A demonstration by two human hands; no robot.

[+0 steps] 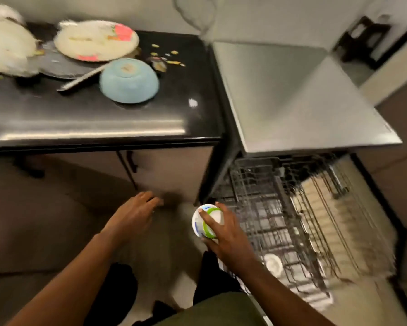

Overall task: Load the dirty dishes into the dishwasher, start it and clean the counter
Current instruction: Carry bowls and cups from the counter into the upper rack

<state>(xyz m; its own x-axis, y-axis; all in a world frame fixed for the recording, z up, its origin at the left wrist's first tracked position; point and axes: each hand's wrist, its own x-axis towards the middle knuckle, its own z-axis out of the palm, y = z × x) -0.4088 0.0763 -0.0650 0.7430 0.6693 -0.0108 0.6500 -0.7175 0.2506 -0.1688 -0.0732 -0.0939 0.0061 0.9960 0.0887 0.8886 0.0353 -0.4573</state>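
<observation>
On black counter [92, 118], dirty plate [96, 40], overturned blue bowl [129, 81], crumbs [169, 57]

Grey wall [127, 10], brown floor [33, 220], possibly dark chair [364, 36].

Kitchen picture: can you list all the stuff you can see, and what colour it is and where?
counter: one, black, left
blue bowl: one, upside down on the counter
plate: one, cream with pink marks, back of the counter
grey plate: one, under the cream one
utensil: one, silvery, beside the blue bowl
crumbs: several, yellowish, on the counter
dishwasher rack: one, dark wire, pulled out at right
cup: one, white with green and blue bands, in the right hand
left hand: empty, low by the cabinet
right hand: grip around the cup
</observation>
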